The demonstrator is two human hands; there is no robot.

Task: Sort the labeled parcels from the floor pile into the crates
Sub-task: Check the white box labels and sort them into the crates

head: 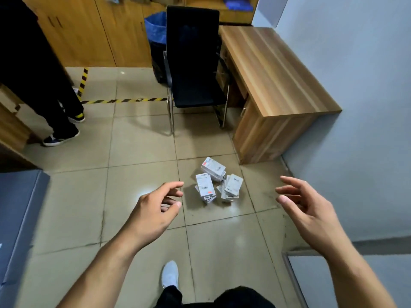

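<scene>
A: What sort of room is it, and what's underfoot?

B: A floor of glossy beige tiles (142,152), with a strip of yellow-and-black hazard tape (124,100) across it. A black high-backed chair with metal legs (193,63) stands beside a wood-grain laminate desk (273,70), which is set against a pale blue-grey wall (360,107). Wooden cabinets (89,36) line the far side, and a dark bin with a blue liner (155,30) sits behind the chair. Another person's dark-trousered legs (55,96) stand at the left.

A: And the parcels?

B: A small pile of white rectangular parcels with printed labels (216,183) lies on the floor, near the desk's front corner. Barcodes show on some labels, and a couple carry an orange-red patch. They lie tumbled, some leaning on others.

A: The hands?

B: The left hand (153,210) and right hand (309,207) are both out over the floor, either side of the pile in view. Each grip is apart, fingers loosely curved, holding nothing and touching nothing.
</scene>
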